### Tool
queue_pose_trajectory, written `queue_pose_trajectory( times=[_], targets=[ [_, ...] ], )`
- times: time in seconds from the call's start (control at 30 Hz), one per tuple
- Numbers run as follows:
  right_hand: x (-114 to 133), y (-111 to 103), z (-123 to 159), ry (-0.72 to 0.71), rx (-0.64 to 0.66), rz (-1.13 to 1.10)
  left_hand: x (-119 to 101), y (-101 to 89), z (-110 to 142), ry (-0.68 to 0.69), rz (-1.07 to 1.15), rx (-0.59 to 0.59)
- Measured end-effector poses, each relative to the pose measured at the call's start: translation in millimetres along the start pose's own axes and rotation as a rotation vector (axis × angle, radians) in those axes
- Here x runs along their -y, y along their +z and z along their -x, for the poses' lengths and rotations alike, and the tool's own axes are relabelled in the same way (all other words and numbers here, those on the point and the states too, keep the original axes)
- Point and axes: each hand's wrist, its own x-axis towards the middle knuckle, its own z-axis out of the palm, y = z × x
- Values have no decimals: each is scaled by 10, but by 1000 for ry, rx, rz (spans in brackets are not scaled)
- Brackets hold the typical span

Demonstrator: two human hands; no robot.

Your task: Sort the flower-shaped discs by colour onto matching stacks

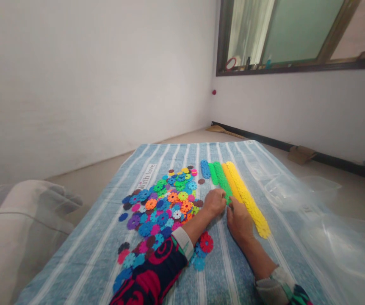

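Note:
My left hand (215, 202) and my right hand (239, 219) meet at the near end of a row of overlapping green notched discs (223, 182). The fingers of both are closed at that end; a bit of green shows between them, and the exact grip is partly hidden. Left of this row lies a shorter bright green row (213, 173), then a short blue row (205, 169). On the other side run an orange-yellow row (233, 186) and a long yellow row (249, 199). A loose pile of mixed-colour discs (170, 207) spreads beside and under my left forearm.
A blue-and-white striped cloth (90, 237) covers the table. Clear plastic bags (284, 190) lie along its right side. A cloth-covered seat (26, 237) stands at the left. Cardboard (301, 154) rests on the floor by the wall, under a window (297, 34).

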Motion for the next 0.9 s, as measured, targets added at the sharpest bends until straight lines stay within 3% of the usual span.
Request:
queue_pose_trajectory(
  times=[0.2, 0.33, 0.5, 0.67, 0.77, 0.9],
  targets=[
    [-60, 43, 36, -46, -20, 21, -61, 33, 70, -9, -25, 8],
    [-88, 67, 49, -61, -43, 4, 75, -129, 130, -3, -53, -12],
    [-73, 79, 58, -97, -95, -42, 570, -605, 209, -116, -141, -83],
    [-63, 110, 76, -135, -117, -59, 1219, -1080, 368, -365, -272, -174],
    [-72, 128, 85, -152, -119, -62, 1504, -1213, 471, -524, -354, -204],
    [-82, 141, 87, -170, -111, -77, 1697, -1266, 505, -620, -423, -205]
  ],
)
